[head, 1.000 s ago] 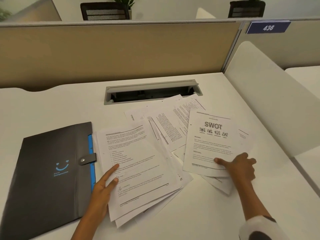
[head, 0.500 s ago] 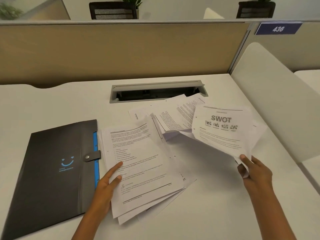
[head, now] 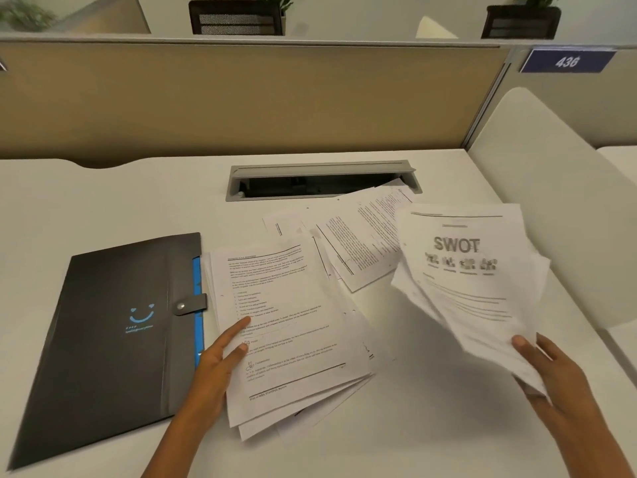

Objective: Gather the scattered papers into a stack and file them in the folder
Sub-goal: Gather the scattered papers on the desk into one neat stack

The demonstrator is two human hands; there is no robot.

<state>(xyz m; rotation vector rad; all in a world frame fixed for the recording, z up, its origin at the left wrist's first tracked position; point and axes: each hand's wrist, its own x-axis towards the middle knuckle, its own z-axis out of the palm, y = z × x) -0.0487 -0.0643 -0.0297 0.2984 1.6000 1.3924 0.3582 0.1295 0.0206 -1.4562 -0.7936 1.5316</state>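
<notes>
Smooth white desk (head: 103,208), limp papers (head: 468,281)

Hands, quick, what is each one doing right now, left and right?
Left hand: open, fingers lying flat on the stack of papers, gripping nothing.
Right hand: closed on the SWOT sheets, lifted off the desk.

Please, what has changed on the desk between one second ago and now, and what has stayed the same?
The right hand took the SWOT sheets in its grip and lifted them off the desk; one second ago they lay flat under that hand. The left hand still presses on the pile of papers beside the folder, which stays closed. The loose sheets near the cable slot have not moved.
</notes>
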